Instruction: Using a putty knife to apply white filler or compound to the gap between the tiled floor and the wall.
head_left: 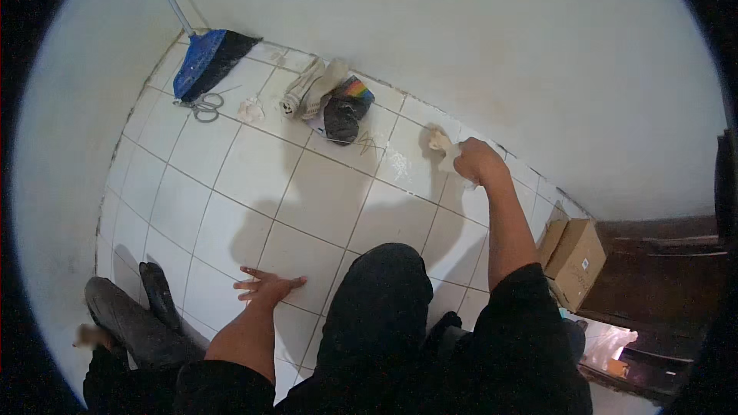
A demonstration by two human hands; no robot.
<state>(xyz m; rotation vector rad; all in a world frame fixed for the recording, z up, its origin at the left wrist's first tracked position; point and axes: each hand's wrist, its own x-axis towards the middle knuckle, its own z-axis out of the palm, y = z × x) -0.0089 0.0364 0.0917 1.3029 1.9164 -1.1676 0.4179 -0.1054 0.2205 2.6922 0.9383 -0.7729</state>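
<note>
My right hand (478, 161) is closed in a fist near the foot of the wall, on a crumpled cream-white wad (438, 141) that sticks out on its left side. Whether the wad is cloth or tissue I cannot tell. Wet, glistening spots (400, 163) mark the tile to the left of it. With fingers spread, my left hand (267, 286) is held low over or against the floor tiles (311, 242), holding nothing. Between the hands, my bent knee (392, 269) juts forward.
A blue broom (201, 61) leans in the far left corner, with scissors (207, 107) beside it. Pale cloths (311, 88) and a black bundle (346, 114) lie along the wall. At right stands a cardboard box (580, 265). Another person's leg (134, 323) is at lower left.
</note>
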